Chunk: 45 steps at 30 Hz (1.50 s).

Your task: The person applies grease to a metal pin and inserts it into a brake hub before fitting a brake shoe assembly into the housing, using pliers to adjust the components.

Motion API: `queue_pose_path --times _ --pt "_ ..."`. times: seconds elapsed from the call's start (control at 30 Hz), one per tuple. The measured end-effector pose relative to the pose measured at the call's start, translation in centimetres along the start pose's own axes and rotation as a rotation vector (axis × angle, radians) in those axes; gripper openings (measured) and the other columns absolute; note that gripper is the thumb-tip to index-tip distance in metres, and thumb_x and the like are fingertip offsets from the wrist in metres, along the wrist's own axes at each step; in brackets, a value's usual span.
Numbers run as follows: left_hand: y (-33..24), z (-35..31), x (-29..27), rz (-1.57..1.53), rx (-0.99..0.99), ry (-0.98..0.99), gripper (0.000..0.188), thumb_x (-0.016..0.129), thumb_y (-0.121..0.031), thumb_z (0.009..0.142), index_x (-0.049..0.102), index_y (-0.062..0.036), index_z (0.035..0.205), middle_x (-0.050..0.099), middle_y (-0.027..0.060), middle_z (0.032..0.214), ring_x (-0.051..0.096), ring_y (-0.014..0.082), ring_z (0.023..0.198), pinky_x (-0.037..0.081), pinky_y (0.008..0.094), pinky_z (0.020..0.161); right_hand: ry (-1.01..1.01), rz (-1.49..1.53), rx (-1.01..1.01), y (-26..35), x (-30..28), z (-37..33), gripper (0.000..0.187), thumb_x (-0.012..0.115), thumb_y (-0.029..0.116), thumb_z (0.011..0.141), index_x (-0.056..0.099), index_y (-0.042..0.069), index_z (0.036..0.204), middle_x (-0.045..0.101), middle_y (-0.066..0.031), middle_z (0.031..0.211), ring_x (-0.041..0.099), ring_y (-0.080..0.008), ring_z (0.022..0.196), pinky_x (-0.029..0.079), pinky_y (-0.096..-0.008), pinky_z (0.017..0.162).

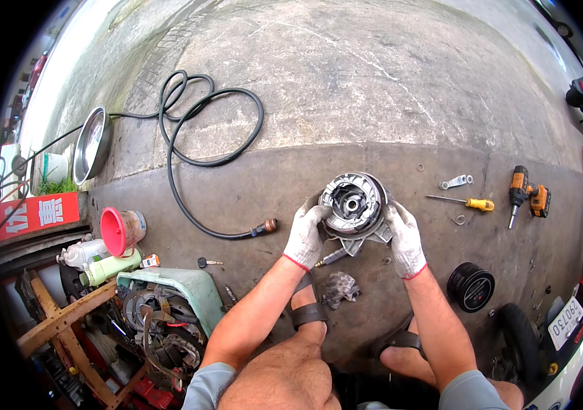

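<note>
In white gloves with red cuffs, my left hand and my right hand grip a round metal machine part from opposite sides. Its upper face shows a pale ring, dark inner pieces and a central hub. Below it juts a grey cast bracket, apparently part of the same unit; I cannot tell whether it rests on the floor. Partly hidden by the bracket and my left hand is a slim metal tool. A crumpled grey rag lies on the floor between my forearms.
A black hose loops on the left, its coupling near my left hand. Rightward lie a yellow-handled screwdriver, a metal lever, a cordless driver and a black round canister. A green tub stands lower left.
</note>
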<state>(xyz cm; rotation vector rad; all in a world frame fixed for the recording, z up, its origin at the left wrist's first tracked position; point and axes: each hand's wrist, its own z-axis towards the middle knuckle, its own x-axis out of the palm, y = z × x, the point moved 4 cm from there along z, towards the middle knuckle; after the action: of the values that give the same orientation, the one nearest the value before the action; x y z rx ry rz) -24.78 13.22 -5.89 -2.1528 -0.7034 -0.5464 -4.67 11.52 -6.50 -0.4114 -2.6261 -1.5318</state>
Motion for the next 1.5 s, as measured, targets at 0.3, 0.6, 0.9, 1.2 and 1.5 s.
queue_pose_path --times 0.3,0.6,0.9,1.2,1.5 --pt "0.5 0.7 -0.6 -0.080 -0.056 0.016 0.047 0.048 -0.006 0.088 0.049 0.0082 0.132 0.062 0.0179 0.127 0.064 0.0289 0.114 0.054 0.0429 0.100 0.041 -0.026 0.007 0.5 0.3 -0.3 0.045 0.057 0.028 0.105 0.055 -0.007 0.134 0.064 -0.0067 0.121 0.057 -0.0131 0.107 0.046 -0.0279 0.094" --pt "0.1 1.2 -2.4 -0.199 0.027 0.079 0.062 0.046 -0.001 0.081 0.046 0.0064 0.143 0.057 0.0190 0.136 0.056 0.0303 0.127 0.045 0.0429 0.110 0.367 -0.255 0.204 3.8 2.8 -2.6 0.046 0.062 0.016 0.096 0.054 -0.008 0.134 0.066 -0.0072 0.115 0.056 -0.0121 0.106 0.048 -0.0299 0.093" --pt "-0.9 0.6 -0.4 -0.065 -0.046 0.184 0.080 0.050 -0.059 0.098 0.036 -0.0020 0.152 0.045 0.0146 0.151 0.045 0.0306 0.138 0.038 0.0507 0.113 -0.070 -0.874 -0.662 4.1 4.2 -5.4 0.053 0.063 -0.006 0.085 0.052 -0.003 0.136 0.060 -0.0224 0.116 0.061 -0.0393 0.108 0.051 -0.0410 0.091" --pt "-1.6 0.3 0.5 -0.289 -0.130 0.149 0.083 0.053 -0.068 0.093 0.049 -0.0005 0.141 0.057 0.0175 0.140 0.055 0.0335 0.129 0.041 0.0487 0.113 -0.020 -0.782 -0.610 4.7 6.4 -7.0 0.055 0.060 -0.008 0.081 0.064 0.015 0.131 0.054 -0.0210 0.125 0.058 -0.0392 0.111 0.051 -0.0435 0.093" --pt "-0.5 0.7 -2.0 -0.421 -0.208 0.119 0.063 0.051 -0.048 0.100 0.051 0.0022 0.139 0.057 0.0193 0.139 0.056 0.0348 0.127 0.043 0.0490 0.111 -0.106 -0.156 -0.014 0.7 3.3 -6.5 0.040 0.055 0.007 0.097 0.047 -0.005 0.135 0.061 -0.0140 0.123 0.062 -0.0193 0.110 0.053 -0.0350 0.093"
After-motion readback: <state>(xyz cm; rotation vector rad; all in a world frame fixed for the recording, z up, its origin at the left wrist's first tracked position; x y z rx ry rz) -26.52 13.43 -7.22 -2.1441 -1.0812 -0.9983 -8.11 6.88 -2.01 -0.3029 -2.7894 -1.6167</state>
